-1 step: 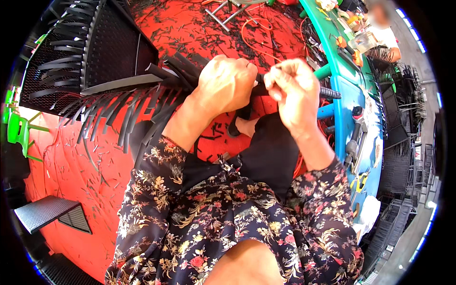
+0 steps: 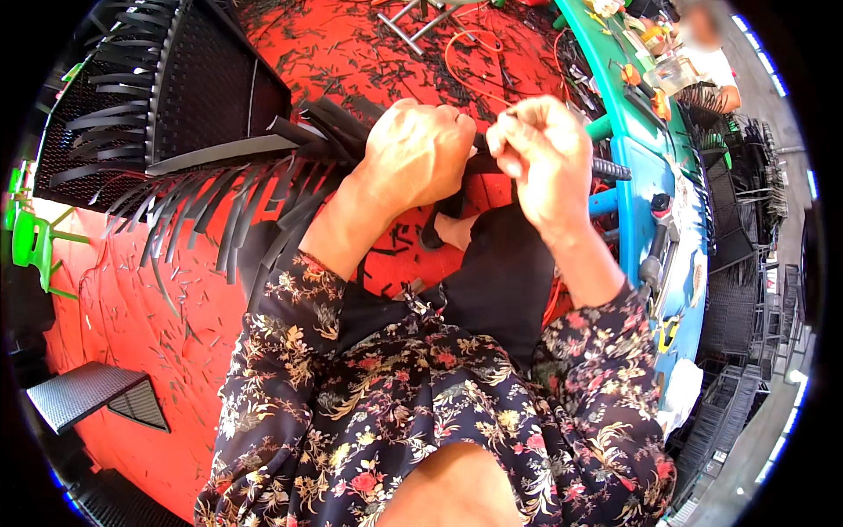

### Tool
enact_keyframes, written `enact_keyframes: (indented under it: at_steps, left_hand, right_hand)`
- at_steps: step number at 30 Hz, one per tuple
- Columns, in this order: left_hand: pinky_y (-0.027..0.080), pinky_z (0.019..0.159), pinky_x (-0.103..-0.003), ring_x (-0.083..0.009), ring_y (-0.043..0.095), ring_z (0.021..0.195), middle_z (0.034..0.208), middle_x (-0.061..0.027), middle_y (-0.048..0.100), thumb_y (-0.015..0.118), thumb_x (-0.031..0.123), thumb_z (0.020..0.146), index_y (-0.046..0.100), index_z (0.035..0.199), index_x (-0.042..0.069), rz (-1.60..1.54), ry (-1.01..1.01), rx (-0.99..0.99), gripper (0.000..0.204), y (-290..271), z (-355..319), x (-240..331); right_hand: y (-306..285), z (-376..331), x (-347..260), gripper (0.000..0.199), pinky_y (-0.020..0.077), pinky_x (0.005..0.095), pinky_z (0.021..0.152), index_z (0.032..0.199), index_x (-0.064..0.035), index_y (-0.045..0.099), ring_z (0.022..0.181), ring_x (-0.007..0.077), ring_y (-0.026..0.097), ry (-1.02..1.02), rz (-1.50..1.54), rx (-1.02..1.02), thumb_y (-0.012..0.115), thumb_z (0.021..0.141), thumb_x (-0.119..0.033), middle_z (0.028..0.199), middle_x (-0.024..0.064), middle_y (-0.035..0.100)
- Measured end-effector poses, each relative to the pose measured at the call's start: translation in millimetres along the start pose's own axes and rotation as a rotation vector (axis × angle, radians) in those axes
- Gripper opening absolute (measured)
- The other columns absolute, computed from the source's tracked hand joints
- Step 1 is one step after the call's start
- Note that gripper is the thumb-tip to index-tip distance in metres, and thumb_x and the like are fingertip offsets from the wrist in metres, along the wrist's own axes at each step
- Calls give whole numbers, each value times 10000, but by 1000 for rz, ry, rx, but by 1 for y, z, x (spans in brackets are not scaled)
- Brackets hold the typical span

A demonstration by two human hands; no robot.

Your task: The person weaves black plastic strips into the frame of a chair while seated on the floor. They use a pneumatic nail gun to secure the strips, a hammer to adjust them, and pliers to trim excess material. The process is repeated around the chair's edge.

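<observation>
My left hand (image 2: 421, 149) is closed in a fist, its back toward me, over a dark part of the black woven piece. What its fingers hold is hidden. My right hand (image 2: 551, 162) is raised just to its right, thumb and fingertips pinched together; anything between them is too small to make out. A black woven panel (image 2: 215, 88) stands at the upper left, flat strips sticking out along its edge. More loose black strips (image 2: 233, 211) hang down left of my left wrist. A black wrapped bar (image 2: 610, 169) shows beyond my right wrist.
Strip scraps litter the red floor (image 2: 184, 351). On my right, a green table (image 2: 625, 132) and a blue table (image 2: 645, 167) carry tools, including a drill-like tool (image 2: 654, 255). A person (image 2: 709, 66) is at the far right. A small woven stand (image 2: 97, 395) sits lower left.
My right hand has risen slightly, its fingertips still pinched. My left hand has stayed almost in place.
</observation>
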State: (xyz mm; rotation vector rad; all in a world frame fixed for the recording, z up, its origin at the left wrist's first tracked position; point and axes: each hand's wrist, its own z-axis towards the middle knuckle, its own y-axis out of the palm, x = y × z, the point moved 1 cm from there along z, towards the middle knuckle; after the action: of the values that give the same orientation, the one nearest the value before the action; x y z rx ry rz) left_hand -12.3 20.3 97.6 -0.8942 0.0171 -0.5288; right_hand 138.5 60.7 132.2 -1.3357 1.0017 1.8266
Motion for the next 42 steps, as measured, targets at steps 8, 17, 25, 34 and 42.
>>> enact_keyframes:
  at_steps: [8,17,25,34,42]
  left_hand:
    - [465,647,-414,-313,594,661,685,-103,564,677,146,734,588,835,42,-5,-90,31,171,-3,-2,10]
    - [464,644,-414,-274,620,682,725,-76,595,697,133,686,598,875,98,-50,-136,49,216,-17,-4,16]
    - [490,617,-412,-291,629,671,768,-58,623,701,235,742,647,888,149,100,-88,33,178,-8,6,4]
    - [475,592,-398,-315,606,658,745,-89,605,714,166,753,669,925,83,-50,-93,-18,197,3,9,9]
    - [499,574,-393,-312,616,641,744,-77,613,722,205,752,663,909,104,6,-100,16,195,-9,-9,-9]
  right_hand:
    - [-1,63,16,143,476,269,553,715,6,535,577,122,598,-143,-525,-134,620,818,-43,602,56,585]
    - [-5,86,33,103,439,255,525,748,0,585,575,87,548,152,-825,-297,649,817,-42,654,7,577]
    - [3,91,40,190,499,399,610,734,-4,625,645,281,641,-301,-1105,-131,685,767,-182,666,135,637]
    - [-121,-3,-6,363,493,422,725,1031,-68,597,828,307,617,-806,-1170,208,726,759,-271,923,109,625]
    - [-328,-84,-52,915,441,425,942,1210,76,551,1119,361,580,830,-1678,752,703,659,-638,1170,258,605]
